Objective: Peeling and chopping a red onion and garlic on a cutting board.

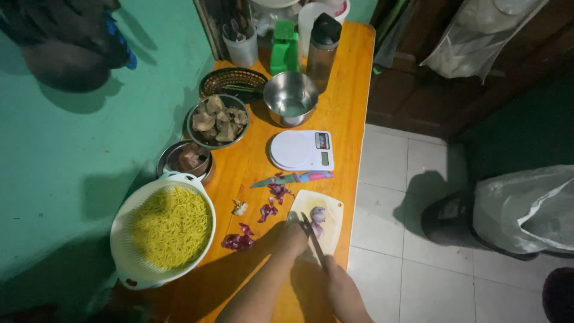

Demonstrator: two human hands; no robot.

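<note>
Shallots (317, 216) on cutting board (332, 230): left hand (292, 239) steadies them, right hand's (339, 286) grip closed around knife (314, 241).

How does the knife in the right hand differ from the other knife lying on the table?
The knife in hand has a dark blade, is gripped by the right hand, and reaches over the cutting board to the peeled shallot. The spare knife has a patterned, colourful blade and handle, and lies loose and flat on the wooden table, below the white scale, among the purple peels. Both are small kitchen knives.
</note>
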